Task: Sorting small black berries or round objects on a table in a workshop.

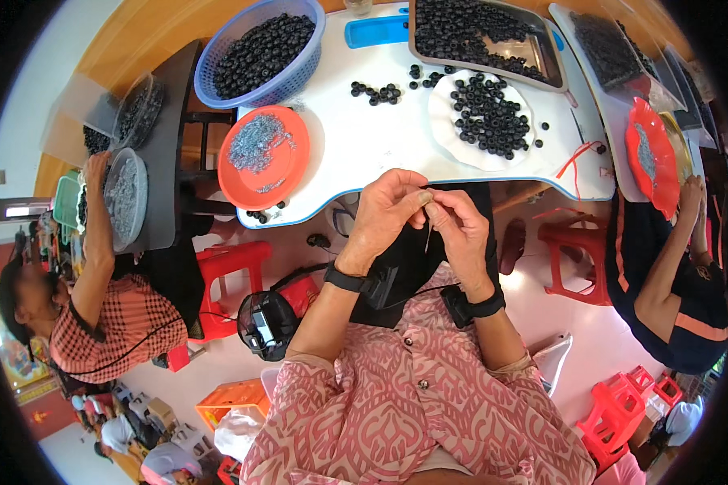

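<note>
1. Two hands meet just in front of the counter edge: the left hand and the right hand touch at the fingertips.
2. Both pinch a thin needle, a fine pale sliver hanging down between them; any thread on it is too small to tell.
3. Beyond the hands lies a white plate of small, round, glossy black beads.
4. Left of the left hand sits an orange plate holding grey bits.
5. Farther out stand a blue basket and a grey tray, both holding black beads.
</note>
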